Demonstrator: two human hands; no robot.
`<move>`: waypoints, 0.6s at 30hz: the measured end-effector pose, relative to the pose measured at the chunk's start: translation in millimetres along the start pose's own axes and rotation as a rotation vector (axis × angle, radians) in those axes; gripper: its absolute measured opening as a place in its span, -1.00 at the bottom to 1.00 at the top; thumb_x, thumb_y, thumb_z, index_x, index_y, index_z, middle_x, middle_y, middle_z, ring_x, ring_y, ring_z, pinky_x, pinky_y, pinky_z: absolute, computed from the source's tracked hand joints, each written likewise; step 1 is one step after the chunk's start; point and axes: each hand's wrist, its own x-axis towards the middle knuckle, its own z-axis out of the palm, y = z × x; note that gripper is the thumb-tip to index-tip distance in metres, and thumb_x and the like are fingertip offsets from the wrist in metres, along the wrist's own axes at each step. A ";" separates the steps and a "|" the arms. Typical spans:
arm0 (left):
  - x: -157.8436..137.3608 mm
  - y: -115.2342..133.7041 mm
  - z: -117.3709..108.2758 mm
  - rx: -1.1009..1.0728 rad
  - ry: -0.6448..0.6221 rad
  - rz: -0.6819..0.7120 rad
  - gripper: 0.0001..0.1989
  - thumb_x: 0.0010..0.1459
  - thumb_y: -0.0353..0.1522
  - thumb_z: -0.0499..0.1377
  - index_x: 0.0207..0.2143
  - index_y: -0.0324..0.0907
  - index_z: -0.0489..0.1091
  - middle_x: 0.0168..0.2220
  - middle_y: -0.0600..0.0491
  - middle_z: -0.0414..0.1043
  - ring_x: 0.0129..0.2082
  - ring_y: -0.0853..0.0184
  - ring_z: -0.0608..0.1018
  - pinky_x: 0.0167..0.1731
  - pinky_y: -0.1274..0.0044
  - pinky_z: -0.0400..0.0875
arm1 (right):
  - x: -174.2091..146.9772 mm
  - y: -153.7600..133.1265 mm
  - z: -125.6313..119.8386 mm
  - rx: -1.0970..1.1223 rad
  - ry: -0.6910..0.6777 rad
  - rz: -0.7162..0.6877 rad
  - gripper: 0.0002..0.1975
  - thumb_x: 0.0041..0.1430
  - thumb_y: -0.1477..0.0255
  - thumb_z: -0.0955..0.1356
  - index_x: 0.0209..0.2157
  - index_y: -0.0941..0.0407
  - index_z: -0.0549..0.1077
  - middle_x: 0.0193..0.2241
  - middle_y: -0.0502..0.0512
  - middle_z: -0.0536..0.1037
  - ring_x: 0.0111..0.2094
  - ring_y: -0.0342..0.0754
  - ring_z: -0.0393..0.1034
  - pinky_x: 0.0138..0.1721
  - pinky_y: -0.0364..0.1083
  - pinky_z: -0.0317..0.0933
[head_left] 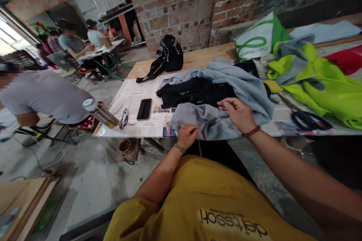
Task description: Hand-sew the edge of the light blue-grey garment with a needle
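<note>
A grey garment (210, 118) is bunched along the table's front edge, with black cloth (195, 92) lying across its middle. My left hand (187, 136) is closed at the garment's near left edge, thumb pressed against the curled fingers, gripping the grey cloth. Just above the garment's right part, my right hand (240, 113) is pinched, thumb against forefinger. Whatever sits between those fingertips is too small to make out. Dark-handled scissors (307, 119) lie to the right of my right hand.
A phone (144, 109), glasses (123, 119) and a bottle (100, 113) rest on newspaper at the left. Behind the garment stands a black bag (171, 54). Yellow-green clothing (319, 79) and a green-white bag (261, 39) are at right. A seated person (48, 94) is close on the left.
</note>
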 end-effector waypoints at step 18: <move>-0.1 0.9 -0.7 -0.007 0.008 0.016 -0.90 0.07 -0.47 0.20 -0.36 -0.19 0.51 -0.37 0.03 0.56 -0.33 0.34 0.56 -0.20 0.47 0.39 | 35.2 21.2 -86.4 -0.979 0.110 -0.531 -0.76 0.17 0.52 0.16 -0.20 0.21 0.39 -0.16 0.33 0.51 0.01 -0.02 0.33 0.07 -0.06 0.16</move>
